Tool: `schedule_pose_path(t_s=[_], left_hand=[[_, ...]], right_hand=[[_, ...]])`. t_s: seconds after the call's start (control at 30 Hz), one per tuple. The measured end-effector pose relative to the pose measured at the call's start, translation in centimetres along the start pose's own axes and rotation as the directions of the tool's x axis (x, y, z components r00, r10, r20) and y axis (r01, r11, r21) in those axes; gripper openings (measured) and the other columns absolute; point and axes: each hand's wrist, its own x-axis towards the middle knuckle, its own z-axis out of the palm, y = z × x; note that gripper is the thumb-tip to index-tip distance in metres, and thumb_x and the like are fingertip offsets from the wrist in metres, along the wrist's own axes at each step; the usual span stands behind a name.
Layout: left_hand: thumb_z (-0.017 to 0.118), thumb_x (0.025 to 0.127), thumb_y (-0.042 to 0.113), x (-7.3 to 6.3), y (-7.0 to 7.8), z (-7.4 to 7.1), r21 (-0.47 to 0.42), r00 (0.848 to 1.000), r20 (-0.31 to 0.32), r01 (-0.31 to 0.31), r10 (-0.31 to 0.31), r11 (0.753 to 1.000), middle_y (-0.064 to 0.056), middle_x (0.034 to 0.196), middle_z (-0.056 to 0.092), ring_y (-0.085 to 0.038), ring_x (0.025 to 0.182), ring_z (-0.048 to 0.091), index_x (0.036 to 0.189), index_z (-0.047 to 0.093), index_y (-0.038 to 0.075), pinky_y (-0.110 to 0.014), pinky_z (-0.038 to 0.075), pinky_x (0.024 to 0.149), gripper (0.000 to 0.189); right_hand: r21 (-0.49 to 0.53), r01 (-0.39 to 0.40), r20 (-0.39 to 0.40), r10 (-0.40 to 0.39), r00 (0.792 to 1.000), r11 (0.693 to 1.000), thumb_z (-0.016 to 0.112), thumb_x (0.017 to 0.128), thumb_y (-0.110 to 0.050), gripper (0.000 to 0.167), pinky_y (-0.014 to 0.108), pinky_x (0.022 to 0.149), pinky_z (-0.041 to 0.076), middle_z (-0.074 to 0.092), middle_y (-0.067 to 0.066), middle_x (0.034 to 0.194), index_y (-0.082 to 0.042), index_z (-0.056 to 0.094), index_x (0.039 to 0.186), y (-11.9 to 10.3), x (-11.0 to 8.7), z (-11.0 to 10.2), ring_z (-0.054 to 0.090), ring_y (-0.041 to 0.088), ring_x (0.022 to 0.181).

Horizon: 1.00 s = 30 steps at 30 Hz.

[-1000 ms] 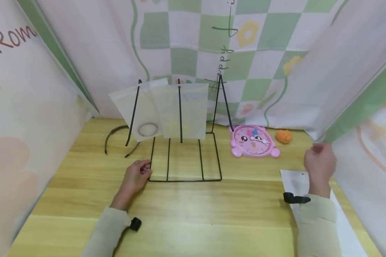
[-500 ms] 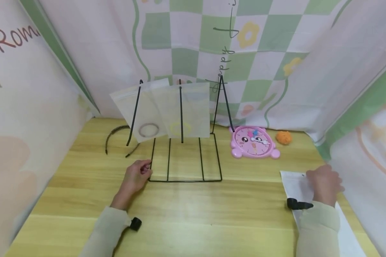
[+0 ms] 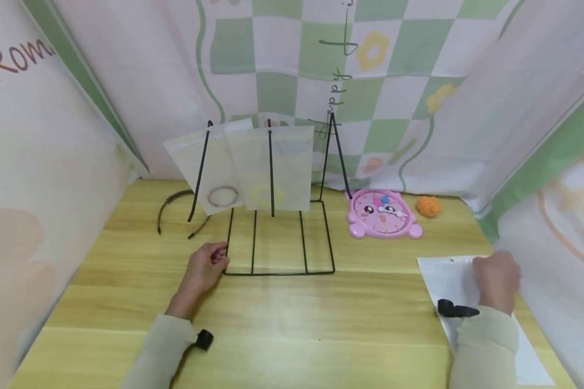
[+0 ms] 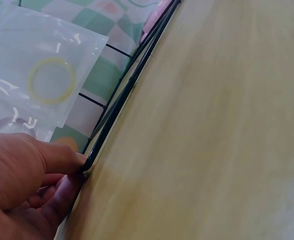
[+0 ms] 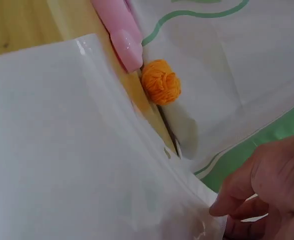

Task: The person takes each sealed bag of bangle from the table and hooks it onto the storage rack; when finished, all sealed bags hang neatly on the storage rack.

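Note:
A black wire display rack (image 3: 279, 274) stands at the table's middle. My left hand (image 3: 203, 270) pinches the left side wire of its base near the front corner, thumb and fingertips meeting on it in the left wrist view. From the rack's left prong hangs a clear bag (image 3: 226, 173) with a brownish ring inside; the middle prong bears another bag (image 3: 297, 167) with a yellow ring (image 4: 51, 80). At the right, a flat white plastic bag (image 3: 459, 281) lies along the table. My right hand (image 3: 498, 278) pinches its far right corner, which lifts a little in the right wrist view.
Behind the rack's left side lies a dark coiled headband (image 3: 165, 204). A pink toy clock (image 3: 383, 213) rests at the back right, beside an orange yarn ball (image 3: 429, 206). Printed curtains (image 3: 277, 92) enclose the back and sides.
My right hand has come down and toward me onto the white bag, and its fingers have closed on the corner. The left hand keeps its grip on the rack.

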Motion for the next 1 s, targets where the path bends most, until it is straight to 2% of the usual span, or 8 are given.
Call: schedule_pose_path(t_s=[0.13,0.23,0.4,0.6,0.77,0.9,0.97,1.0], left_hand=[[0.07,0.086,0.0,0.0,-0.1,-0.1,-0.001,1.0,-0.005,-0.008,0.008,1.0,-0.013,0.098,0.061,-0.022,0.087,0.061,0.123,0.061,-0.006,-0.031,0.056,0.077,0.039],[0.07,0.086,0.0,0.0,-0.1,-0.1,-0.001,1.0,-0.006,-0.013,0.013,1.0,-0.013,0.097,0.061,-0.022,0.087,0.061,0.123,0.061,-0.006,-0.031,0.056,0.078,0.039],[0.07,0.085,0.0,0.0,-0.1,0.0,-0.021,1.0,-0.002,-0.011,0.011,1.0,-0.013,0.098,0.061,-0.023,0.087,0.062,0.123,0.061,-0.006,-0.03,0.057,0.077,0.039],[0.07,0.085,0.0,0.0,-0.1,0.0,-0.019,1.0,-0.001,-0.009,0.009,1.0,-0.013,0.098,0.061,-0.022,0.087,0.061,0.123,0.062,-0.006,-0.03,0.056,0.077,0.039],[0.07,0.085,0.001,0.0,0.0,0.0,-0.013,1.0,0.003,-0.007,0.007,1.0,-0.013,0.098,0.061,-0.022,0.088,0.061,0.124,0.061,-0.005,-0.03,0.056,0.078,0.04],[0.07,0.086,0.001,0.0,0.1,0.0,-0.012,1.0,0.008,0.0,0.0,1.0,-0.013,0.098,0.061,-0.023,0.088,0.062,0.124,0.061,-0.005,-0.031,0.057,0.079,0.04],[0.07,0.086,0.001,0.0,0.0,-0.1,-0.012,1.0,0.009,-0.001,0.001,1.0,-0.013,0.099,0.061,-0.023,0.089,0.062,0.124,0.061,-0.006,-0.031,0.057,0.079,0.04],[0.07,0.086,0.0,0.0,0.0,-0.1,-0.012,1.0,0.007,-0.002,0.002,1.0,-0.013,0.099,0.061,-0.023,0.089,0.062,0.124,0.061,-0.006,-0.031,0.057,0.079,0.04]], right_hand=[[0.056,0.125,-0.017,-0.125,0.992,0.991,0.045,0.085,-0.009,0.059,0.063,0.101,0.036,0.038,0.042,0.137,0.02,0.035,0.137,-1.2,0.2,-0.3,0.038,0.057,0.123],[0.07,0.197,-0.026,-0.196,0.98,0.978,0.048,0.089,-0.012,0.06,0.061,0.098,0.039,0.042,0.04,0.135,0.017,0.034,0.14,-2.1,0.0,-0.6,0.042,0.055,0.12],[0.124,0.2,0.022,-0.205,0.979,0.972,0.052,0.094,-0.019,0.07,0.059,0.092,0.045,0.037,0.036,0.144,0.01,0.02,0.15,-3.5,-1.0,-1.5,0.042,0.052,0.124],[0.063,0.278,0.027,-0.28,0.96,0.959,0.052,0.098,-0.031,0.06,0.048,0.079,0.047,0.046,0.036,0.136,0.012,0.043,0.138,-4.7,-2.9,-2.7,0.048,0.05,0.116],[0.075,0.357,0.014,-0.359,0.933,0.931,0.054,0.098,-0.04,0.059,0.032,0.068,0.042,0.06,0.026,0.12,0.007,0.053,0.133,-5.7,-4.6,-3.7,0.054,0.028,0.093],[0.193,0.44,0.002,-0.449,0.894,0.877,0.058,0.097,-0.036,0.039,0.023,0.065,0.042,0.062,-0.015,0.094,-0.004,0.062,0.119,-5.8,-5.5,-4.1,0.05,0.007,0.081],[0.319,0.471,-0.01,-0.494,0.869,0.822,0.061,0.097,-0.029,0.019,0.016,0.065,0.044,0.055,-0.029,0.086,-0.015,0.064,0.109,-5.9,-5.7,-4.0,0.05,0.001,0.078],[0.431,0.473,-0.016,-0.518,0.855,0.768,0.061,0.097,-0.023,0.011,0.014,0.065,0.045,0.058,-0.027,0.085,-0.017,0.065,0.105,-6.1,-5.9,-3.9,0.052,0.0,0.076]])
